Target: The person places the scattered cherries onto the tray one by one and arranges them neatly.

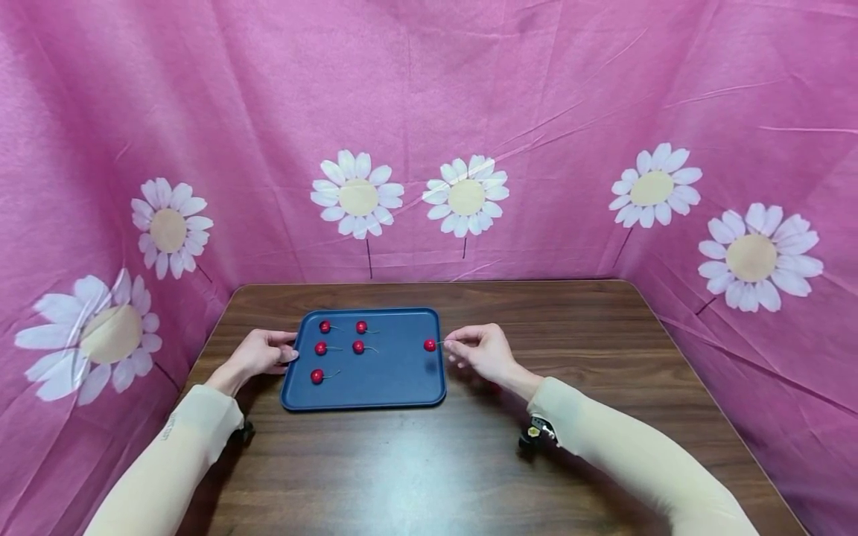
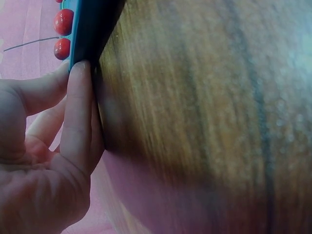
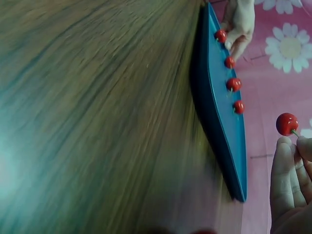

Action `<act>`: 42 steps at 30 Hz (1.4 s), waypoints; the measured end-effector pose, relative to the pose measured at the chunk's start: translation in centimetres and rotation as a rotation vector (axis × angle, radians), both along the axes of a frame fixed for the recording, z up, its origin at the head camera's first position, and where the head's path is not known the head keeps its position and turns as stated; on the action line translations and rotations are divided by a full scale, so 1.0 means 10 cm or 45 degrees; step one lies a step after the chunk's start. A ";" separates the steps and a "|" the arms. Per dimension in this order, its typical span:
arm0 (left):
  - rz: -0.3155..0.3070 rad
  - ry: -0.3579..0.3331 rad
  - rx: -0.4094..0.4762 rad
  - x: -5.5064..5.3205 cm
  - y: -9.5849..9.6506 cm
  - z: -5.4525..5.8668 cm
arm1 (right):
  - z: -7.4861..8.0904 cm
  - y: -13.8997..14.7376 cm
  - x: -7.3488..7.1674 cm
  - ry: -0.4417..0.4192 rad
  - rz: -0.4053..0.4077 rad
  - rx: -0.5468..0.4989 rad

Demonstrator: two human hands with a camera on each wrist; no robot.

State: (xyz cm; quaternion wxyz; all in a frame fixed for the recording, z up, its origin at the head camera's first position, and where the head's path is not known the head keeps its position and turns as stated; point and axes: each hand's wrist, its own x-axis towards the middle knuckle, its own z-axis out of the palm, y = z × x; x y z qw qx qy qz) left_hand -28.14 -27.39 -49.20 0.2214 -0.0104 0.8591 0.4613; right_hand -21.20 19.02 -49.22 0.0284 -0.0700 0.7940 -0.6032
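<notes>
A blue tray (image 1: 395, 383) lies on the table, with several red cherries (image 1: 358, 347) with thin stems spread over its left half. My left hand (image 1: 264, 351) holds the tray's left edge, thumb on the rim and fingers at its side; in the left wrist view, fingertips (image 2: 80, 68) meet the rim. With thumb and fingertips, my right hand (image 1: 485, 353) pinches the stem of another cherry (image 1: 430, 345). That cherry (image 3: 287, 124) hangs in the air over the tray's right edge, its shadow falling on the tray.
The brown wooden table (image 1: 415, 461) extends around the tray. Something small and red (image 1: 494, 386) shows partly under my right wrist, and red shapes (image 3: 204, 232) appear at the bottom of the right wrist view. A pink cloth (image 1: 415, 89) with daisies surrounds the table.
</notes>
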 end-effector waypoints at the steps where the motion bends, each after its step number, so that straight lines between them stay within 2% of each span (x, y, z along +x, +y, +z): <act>1: 0.001 0.000 0.001 0.00 0.00 0.00 | 0.00 -0.04 -0.01 -0.004 0.006 -0.008; 12: -0.004 0.015 0.000 0.01 0.00 0.00 | -0.06 -0.55 -0.13 0.019 0.069 -0.018; 22: 0.000 -0.002 0.006 0.00 0.01 0.01 | -0.15 -1.00 -0.07 0.069 0.208 0.164; 32: -0.012 0.012 0.010 0.01 0.01 0.02 | -0.20 -1.22 -0.17 0.075 0.132 0.229; 36: -0.009 0.010 0.012 0.01 0.01 0.01 | -0.19 -1.27 -0.17 0.087 0.129 0.323; 42: -0.003 0.002 0.014 0.00 0.00 0.00 | -0.19 -1.31 -0.16 0.216 0.114 0.563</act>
